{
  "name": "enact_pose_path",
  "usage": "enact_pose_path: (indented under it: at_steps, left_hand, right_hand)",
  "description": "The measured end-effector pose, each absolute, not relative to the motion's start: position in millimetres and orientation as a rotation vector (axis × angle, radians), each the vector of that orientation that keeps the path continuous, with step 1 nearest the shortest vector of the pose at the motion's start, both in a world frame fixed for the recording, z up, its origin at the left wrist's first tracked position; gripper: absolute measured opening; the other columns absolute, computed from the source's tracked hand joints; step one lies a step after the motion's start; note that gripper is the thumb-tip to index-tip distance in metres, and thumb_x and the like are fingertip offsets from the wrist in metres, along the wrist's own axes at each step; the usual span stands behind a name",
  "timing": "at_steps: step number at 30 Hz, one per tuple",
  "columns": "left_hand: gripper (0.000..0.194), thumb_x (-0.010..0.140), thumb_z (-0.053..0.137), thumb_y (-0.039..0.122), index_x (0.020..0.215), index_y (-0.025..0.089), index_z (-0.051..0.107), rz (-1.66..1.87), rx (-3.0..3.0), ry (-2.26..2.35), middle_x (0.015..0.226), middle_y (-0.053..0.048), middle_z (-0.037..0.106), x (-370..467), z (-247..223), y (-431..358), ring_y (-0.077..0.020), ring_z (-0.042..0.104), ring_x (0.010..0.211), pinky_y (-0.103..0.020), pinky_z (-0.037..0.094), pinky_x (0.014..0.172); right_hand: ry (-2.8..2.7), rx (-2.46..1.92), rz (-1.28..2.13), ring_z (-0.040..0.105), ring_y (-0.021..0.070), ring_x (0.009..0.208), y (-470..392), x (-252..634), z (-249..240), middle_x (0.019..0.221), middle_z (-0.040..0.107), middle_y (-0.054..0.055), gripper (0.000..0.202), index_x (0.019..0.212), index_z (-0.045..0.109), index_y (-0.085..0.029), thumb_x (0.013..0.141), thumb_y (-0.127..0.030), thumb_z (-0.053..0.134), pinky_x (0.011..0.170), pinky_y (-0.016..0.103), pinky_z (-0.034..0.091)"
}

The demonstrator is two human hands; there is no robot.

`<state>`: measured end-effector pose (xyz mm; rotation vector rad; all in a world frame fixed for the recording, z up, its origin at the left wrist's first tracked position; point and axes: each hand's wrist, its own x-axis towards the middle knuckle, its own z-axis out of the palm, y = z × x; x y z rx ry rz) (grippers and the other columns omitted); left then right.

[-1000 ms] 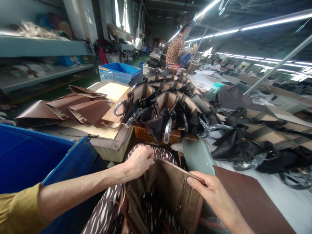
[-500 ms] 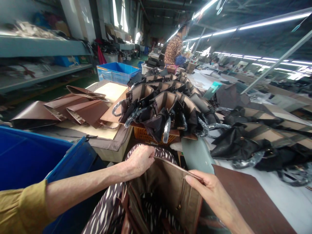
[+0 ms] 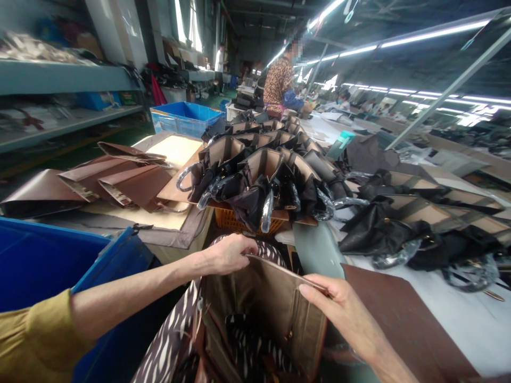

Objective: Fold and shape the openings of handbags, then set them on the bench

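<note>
Across the workroom from left to right, we find a grey-green shelf (image 3: pixel 67 78) stacked with goods, a large blue bin (image 3: pixel 101 266) in the foreground, and folded brown pieces (image 3: pixel 138 186) lying on a low, sheet-covered stack. Farther back stand a blue crate (image 3: pixel 179 125) and a distant person in white (image 3: pixel 219 61). At centre, black bags (image 3: pixel 249 194) with film-wrapped handles crowd a board above an orange basket (image 3: pixel 259 225); behind them is a co-worker in a spotted top (image 3: pixel 277 80). At right, more black bags and a flat brown panel (image 3: pixel 403 314) rest on a white work surface (image 3: pixel 459 319), under rows of strip lights (image 3: pixel 435 33). The brown bag (image 3: pixel 279 282) lies over the lap, its mouth facing up toward us; its far rim slants from upper left down to lower right. Its lower end is cut off by the frame, so we cannot tell the whole bag's long axis. The left hand (image 3: pixel 233 254) pinches the rim's left part; the right hand (image 3: pixel 333 298) clamps its right part, thumb inside the lining. Compared with half a second earlier, we see the surroundings shifted leftward, both grips unchanged, the distant person more upright, and the co-worker's hands lower.
</note>
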<state>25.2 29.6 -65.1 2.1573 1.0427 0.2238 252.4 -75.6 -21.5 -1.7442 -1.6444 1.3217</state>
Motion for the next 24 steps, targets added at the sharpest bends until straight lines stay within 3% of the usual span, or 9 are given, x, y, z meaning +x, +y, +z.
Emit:
enact_pose_path:
  at_steps: [6,12,20,24]
  left_hand:
    - [0.037,0.064,0.046,0.014,0.094,0.015,0.067,0.049,1.794,0.57,0.073,0.001,0.063,21,-52,47,-0.0115,0.053,0.062,-0.017,0.037,0.053]
    - [0.037,0.065,0.047,0.014,0.097,0.015,0.067,-0.002,1.565,0.56,0.072,0.001,0.066,20,-26,44,-0.0116,0.055,0.057,-0.018,0.041,0.053]
    - [0.034,0.064,0.047,0.014,0.09,0.016,0.068,0.054,1.634,0.69,0.069,0.002,0.064,12,4,29,-0.0105,0.053,0.057,-0.016,0.036,0.048]
    - [0.029,0.064,0.046,0.015,0.081,0.014,0.069,0.08,1.643,0.773,0.063,0.001,0.061,7,-2,22,-0.0099,0.05,0.054,-0.016,0.034,0.046]
  right_hand:
    - [-1.662,-1.646,1.314,0.055,0.0174,0.077,-69,258,-16,0.08,0.063,0.001,0.025,0.082,0.064,-0.017,0.08,-0.037,0.05,0.069,0.025,0.041]
    - [-1.693,-1.619,1.261,0.056,0.0181,0.079,-58,272,-13,0.082,0.065,0.001,0.026,0.091,0.065,-0.016,0.078,-0.035,0.051,0.071,0.027,0.042]
    - [-1.752,-1.596,1.237,0.056,0.0144,0.071,-51,266,-6,0.075,0.063,-0.001,0.019,0.082,0.063,-0.016,0.079,-0.03,0.051,0.065,0.023,0.041]
    - [-1.87,-1.587,1.046,0.056,0.0135,0.072,-51,256,-10,0.074,0.063,-0.002,0.017,0.082,0.064,-0.018,0.08,-0.026,0.049,0.065,0.022,0.04]
